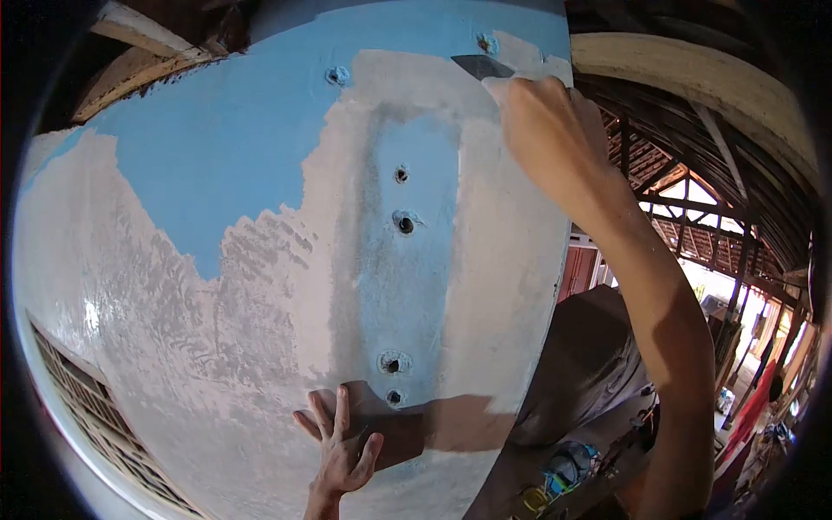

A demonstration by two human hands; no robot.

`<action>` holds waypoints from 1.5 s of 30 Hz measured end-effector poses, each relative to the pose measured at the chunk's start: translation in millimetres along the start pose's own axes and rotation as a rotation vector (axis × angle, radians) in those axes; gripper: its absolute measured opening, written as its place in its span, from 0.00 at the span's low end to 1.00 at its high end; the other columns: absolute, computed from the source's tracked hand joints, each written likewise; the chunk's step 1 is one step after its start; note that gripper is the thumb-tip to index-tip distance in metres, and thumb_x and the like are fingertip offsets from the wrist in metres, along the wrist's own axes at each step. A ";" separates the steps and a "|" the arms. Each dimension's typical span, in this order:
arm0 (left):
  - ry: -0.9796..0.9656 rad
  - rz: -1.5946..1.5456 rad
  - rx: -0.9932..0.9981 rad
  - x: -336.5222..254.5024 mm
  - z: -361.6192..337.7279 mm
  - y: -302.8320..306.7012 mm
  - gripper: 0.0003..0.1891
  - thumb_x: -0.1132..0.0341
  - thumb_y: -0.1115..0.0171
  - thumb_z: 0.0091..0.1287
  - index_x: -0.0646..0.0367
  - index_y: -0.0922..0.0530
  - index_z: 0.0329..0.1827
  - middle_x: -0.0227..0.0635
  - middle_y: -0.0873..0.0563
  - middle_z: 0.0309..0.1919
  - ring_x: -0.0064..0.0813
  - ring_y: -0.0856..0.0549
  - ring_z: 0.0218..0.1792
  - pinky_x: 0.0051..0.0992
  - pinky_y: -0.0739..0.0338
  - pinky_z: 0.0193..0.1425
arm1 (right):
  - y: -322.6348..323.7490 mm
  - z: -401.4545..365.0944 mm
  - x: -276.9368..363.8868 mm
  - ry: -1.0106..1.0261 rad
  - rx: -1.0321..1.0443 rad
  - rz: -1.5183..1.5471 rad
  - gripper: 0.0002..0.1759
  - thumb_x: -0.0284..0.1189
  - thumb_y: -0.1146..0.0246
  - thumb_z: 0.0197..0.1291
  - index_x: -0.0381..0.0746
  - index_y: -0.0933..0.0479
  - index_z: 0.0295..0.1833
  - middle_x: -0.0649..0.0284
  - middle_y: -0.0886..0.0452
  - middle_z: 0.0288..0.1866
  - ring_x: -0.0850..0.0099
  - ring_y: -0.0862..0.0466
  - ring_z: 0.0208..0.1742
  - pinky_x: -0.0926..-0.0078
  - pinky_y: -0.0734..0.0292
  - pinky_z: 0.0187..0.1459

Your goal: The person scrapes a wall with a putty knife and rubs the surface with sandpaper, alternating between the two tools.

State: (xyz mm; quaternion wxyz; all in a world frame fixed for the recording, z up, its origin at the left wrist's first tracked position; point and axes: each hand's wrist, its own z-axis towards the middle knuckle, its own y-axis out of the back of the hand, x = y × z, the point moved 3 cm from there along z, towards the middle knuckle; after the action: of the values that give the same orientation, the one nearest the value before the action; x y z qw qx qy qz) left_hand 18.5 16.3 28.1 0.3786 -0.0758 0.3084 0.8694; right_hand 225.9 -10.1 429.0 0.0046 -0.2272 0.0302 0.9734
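In front of me is a wall (494, 260), partly blue and partly bare greyish white. High near its right edge, my right hand (555, 121) is closed around the handle of a scraper (484, 67), whose dark flat blade lies against the wall at the border of blue and pale surface. Low on the wall my left hand (342, 451) presses with its fingers spread, holding nothing. Between the hands runs a blue vertical strip (407, 286) with several ragged holes, among them a larger hole (405, 224).
Wooden beams (143, 30) cross above at the left. A slatted vent (104, 416) sits at lower left. Right of the wall's edge are a dark covered bulk (589, 364), assorted items (568, 468) on the floor, and an open timber roof (693, 165).
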 end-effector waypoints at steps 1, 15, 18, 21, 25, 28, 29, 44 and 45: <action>0.003 -0.011 0.007 -0.5 0.2 1.3 0.22 0.53 0.47 0.71 0.59 0.12 0.29 0.45 0.56 0.81 0.67 0.75 0.75 0.66 0.91 0.65 | 1.3 -2.2 2.5 -0.004 -0.006 0.009 0.07 0.21 0.41 0.56 0.33 0.17 0.32 0.45 0.15 0.32 0.50 0.12 0.38 0.57 0.16 0.33; -0.005 -0.034 0.029 0.2 2.0 5.9 0.20 0.55 0.46 0.71 0.58 0.12 0.31 0.46 0.55 0.80 0.67 0.76 0.75 0.66 0.91 0.65 | 5.9 10.0 0.4 -0.044 0.098 -0.012 0.14 0.22 0.47 0.61 0.40 0.20 0.48 0.48 0.15 0.41 0.48 0.14 0.41 0.52 0.18 0.44; -0.009 -0.023 0.033 0.8 -1.2 4.9 0.20 0.55 0.46 0.71 0.59 0.12 0.31 0.46 0.55 0.80 0.67 0.76 0.75 0.67 0.91 0.65 | 0.2 -3.3 0.7 -0.027 0.080 -0.046 0.15 0.22 0.47 0.61 0.41 0.19 0.50 0.47 0.15 0.39 0.48 0.14 0.41 0.52 0.18 0.44; 0.013 -0.031 0.043 2.7 -0.8 5.2 0.20 0.55 0.46 0.71 0.58 0.12 0.31 0.45 0.54 0.81 0.66 0.76 0.75 0.67 0.91 0.65 | -2.8 6.9 -0.6 -0.023 -0.024 -0.015 0.14 0.22 0.47 0.61 0.41 0.19 0.49 0.45 0.16 0.38 0.47 0.14 0.40 0.52 0.17 0.43; -0.007 -0.025 0.013 2.6 -0.3 0.6 0.20 0.55 0.46 0.71 0.58 0.12 0.30 0.44 0.54 0.81 0.66 0.75 0.75 0.66 0.91 0.65 | 0.7 13.3 1.7 -0.061 0.116 -0.046 0.12 0.23 0.46 0.61 0.40 0.19 0.47 0.45 0.16 0.37 0.47 0.14 0.40 0.54 0.17 0.41; -0.022 -0.011 0.001 4.7 -0.7 2.6 0.20 0.55 0.46 0.72 0.58 0.12 0.30 0.44 0.55 0.81 0.66 0.75 0.75 0.66 0.91 0.65 | -0.5 1.6 7.2 -0.008 0.005 -0.041 0.12 0.22 0.46 0.60 0.39 0.19 0.46 0.45 0.15 0.37 0.47 0.14 0.40 0.53 0.17 0.41; -0.029 -0.007 0.003 4.1 -0.7 2.3 0.20 0.55 0.47 0.72 0.58 0.12 0.30 0.44 0.55 0.81 0.67 0.75 0.75 0.66 0.91 0.65 | -1.8 5.4 6.1 -0.010 0.007 -0.025 0.12 0.22 0.46 0.60 0.39 0.20 0.45 0.46 0.15 0.37 0.47 0.14 0.39 0.53 0.17 0.41; -0.034 -0.004 -0.010 7.6 -2.0 -0.6 0.24 0.54 0.46 0.71 0.59 0.15 0.22 0.44 0.55 0.81 0.67 0.76 0.75 0.66 0.91 0.65 | -0.1 -2.5 6.6 -0.009 0.027 -0.086 0.13 0.20 0.46 0.60 0.37 0.20 0.48 0.46 0.15 0.36 0.49 0.13 0.40 0.54 0.17 0.42; -0.025 -0.013 -0.005 7.9 -1.9 -0.8 0.24 0.54 0.46 0.71 0.59 0.15 0.22 0.44 0.55 0.81 0.67 0.76 0.75 0.66 0.91 0.65 | -1.9 -2.1 4.2 -0.001 0.005 -0.071 0.14 0.20 0.46 0.61 0.37 0.20 0.48 0.46 0.15 0.36 0.49 0.13 0.41 0.53 0.17 0.42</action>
State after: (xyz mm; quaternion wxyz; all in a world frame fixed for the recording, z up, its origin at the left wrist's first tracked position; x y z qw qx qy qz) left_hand 13.4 20.4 23.3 0.3879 -0.0679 0.3012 0.8685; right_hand 223.1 -8.3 425.1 0.0398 -0.2274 0.0247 0.9727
